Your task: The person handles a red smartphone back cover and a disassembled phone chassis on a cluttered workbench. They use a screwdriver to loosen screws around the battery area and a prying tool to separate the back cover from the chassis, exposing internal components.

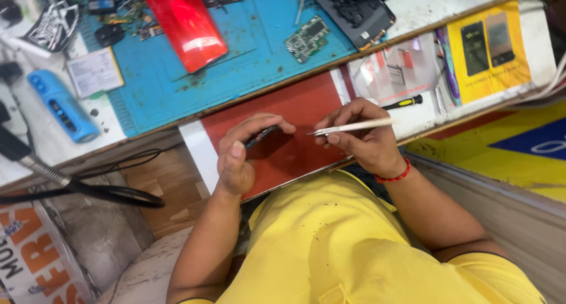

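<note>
Because the left hand (239, 153) pinches the small dark phone part (261, 136) only by its edges between thumb and fingertips, a sideways push from the tweezers (348, 127) could flick it loose. The right hand (362, 136) is clamped on the tweezers, their tip just beside the part, above the red mat (295, 106).

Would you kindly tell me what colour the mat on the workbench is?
The mat is blue, seen in the head view, beyond the left hand and right hand.
</note>
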